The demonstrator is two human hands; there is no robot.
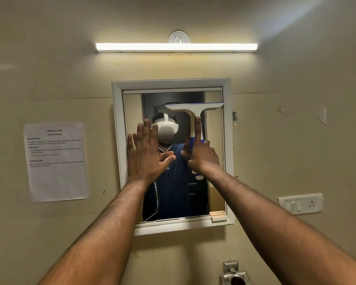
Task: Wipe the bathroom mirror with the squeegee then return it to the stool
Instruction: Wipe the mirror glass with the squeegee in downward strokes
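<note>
The white-framed bathroom mirror [216,161] hangs on the wall straight ahead. A white squeegee [194,109] with a blue blade edge is pressed against the glass in the upper right part, its blade level. My right hand [202,155] grips its handle, with the index finger stretched up along the shaft. My left hand [147,153] lies flat with fingers spread against the left half of the mirror. The stool is out of view.
A lit tube light [176,47] runs above the mirror. A printed task sheet [56,161] is taped to the wall on the left. A switch and socket plate [301,203] sits to the right. A small soap tray [218,215] rests on the frame's lower right corner. A metal fitting [235,274] is below.
</note>
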